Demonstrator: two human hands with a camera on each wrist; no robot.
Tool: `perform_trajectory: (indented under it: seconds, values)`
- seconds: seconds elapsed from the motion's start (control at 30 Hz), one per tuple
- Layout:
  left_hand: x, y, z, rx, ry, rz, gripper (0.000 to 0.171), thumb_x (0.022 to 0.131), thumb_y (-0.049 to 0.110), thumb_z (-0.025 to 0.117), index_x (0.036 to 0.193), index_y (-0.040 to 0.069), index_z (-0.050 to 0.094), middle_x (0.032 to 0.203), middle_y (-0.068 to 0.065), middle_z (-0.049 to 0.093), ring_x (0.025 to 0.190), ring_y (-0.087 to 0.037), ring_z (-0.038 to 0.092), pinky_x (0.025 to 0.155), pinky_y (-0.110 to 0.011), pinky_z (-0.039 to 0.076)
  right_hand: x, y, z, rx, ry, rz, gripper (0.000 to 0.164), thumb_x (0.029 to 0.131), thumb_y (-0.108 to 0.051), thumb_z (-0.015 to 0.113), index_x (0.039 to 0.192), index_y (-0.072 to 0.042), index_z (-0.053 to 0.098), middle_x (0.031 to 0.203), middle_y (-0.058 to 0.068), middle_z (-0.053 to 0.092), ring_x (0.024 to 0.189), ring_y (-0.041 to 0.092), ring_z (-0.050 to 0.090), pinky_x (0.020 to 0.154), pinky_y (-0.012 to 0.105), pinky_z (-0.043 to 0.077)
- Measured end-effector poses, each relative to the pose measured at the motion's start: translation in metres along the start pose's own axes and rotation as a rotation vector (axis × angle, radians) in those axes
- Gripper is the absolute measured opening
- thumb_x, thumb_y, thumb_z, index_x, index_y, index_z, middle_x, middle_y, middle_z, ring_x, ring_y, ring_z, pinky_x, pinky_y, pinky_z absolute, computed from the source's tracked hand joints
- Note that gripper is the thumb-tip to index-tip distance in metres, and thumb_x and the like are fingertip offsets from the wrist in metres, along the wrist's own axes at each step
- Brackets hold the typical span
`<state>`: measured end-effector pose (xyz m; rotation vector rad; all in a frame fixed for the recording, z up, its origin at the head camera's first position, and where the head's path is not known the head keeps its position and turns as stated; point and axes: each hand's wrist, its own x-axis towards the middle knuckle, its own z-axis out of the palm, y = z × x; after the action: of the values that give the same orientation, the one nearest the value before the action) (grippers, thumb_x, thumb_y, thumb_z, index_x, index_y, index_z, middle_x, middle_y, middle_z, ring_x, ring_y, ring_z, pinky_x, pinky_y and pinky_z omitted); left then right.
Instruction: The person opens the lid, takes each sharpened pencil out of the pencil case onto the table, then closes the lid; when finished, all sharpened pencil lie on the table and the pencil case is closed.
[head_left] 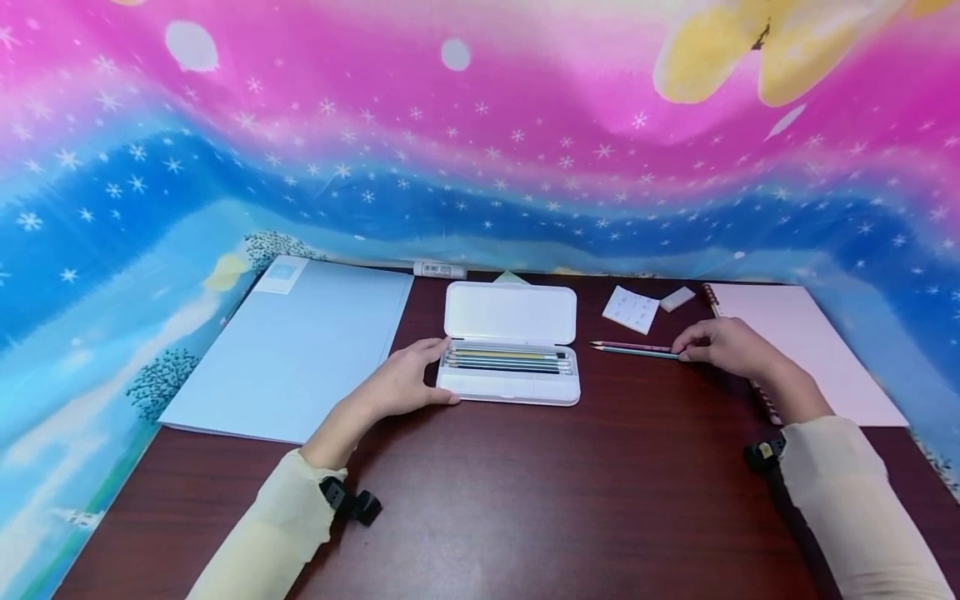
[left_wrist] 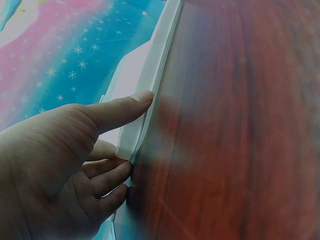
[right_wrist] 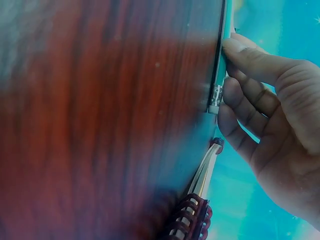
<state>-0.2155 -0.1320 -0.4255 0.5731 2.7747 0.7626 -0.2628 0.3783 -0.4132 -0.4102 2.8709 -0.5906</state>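
The teal pencil [head_left: 636,352] lies just right of the open pencil case [head_left: 510,388], its tip toward the case and its eraser end under my right hand [head_left: 727,346], whose thumb and fingers pinch it there. A maroon pencil [head_left: 632,345] runs close along its far side; the right wrist view hides too much for me to tell whether that one is in the pinch as well.

The relation that matters to me: both pencils' long axes run left to right, close to parallel with the case, with the tips near its right end but apart from it. The right hand is the nearer one to them.

My left hand [head_left: 405,379] grips the opposite end of the case, thumb on the near edge and fingers round the left corner. The lid [head_left: 511,312] stands back, and a row of pencils [head_left: 510,357] fills the rear compartment, eraser ends to the right.

Further out on the worktop [head_left: 540,492], a white card [head_left: 631,310] and an eraser [head_left: 678,299] sit beyond the loose pencils, a pink spiral notebook [head_left: 817,354] lies at right, and a pale blue folder [head_left: 300,350] at left.
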Motion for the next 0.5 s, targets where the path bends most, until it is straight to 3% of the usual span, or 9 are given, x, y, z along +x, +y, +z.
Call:
perform_trajectory:
  seconds: [0.33, 0.5]
  values:
    - [-0.001, 0.000, 0.005, -0.001, 0.001, -0.009, 0.096, 0.082, 0.042, 0.083, 0.157, 0.004, 0.035, 0.159, -0.017, 0.041, 0.146, -0.036, 0.042, 0.116, -0.052, 0.040, -0.004, -0.016, 0.001, -0.007, 0.017, -0.050, 0.016, 0.095, -0.014, 0.070, 0.107, -0.020, 0.079, 0.110, 0.005, 0.075, 0.092, 0.017, 0.064, 0.079, 0.037, 0.050]
    - [0.000, -0.002, 0.004, -0.001, 0.019, -0.021, 0.096, 0.082, 0.042, 0.084, 0.157, 0.006, 0.037, 0.159, -0.016, 0.042, 0.146, -0.034, 0.042, 0.117, -0.051, 0.039, 0.006, -0.042, 0.005, -0.005, 0.066, -0.137, 0.017, 0.094, -0.018, 0.072, 0.109, -0.021, 0.079, 0.108, 0.001, 0.076, 0.090, 0.015, 0.064, 0.079, 0.036, 0.050]
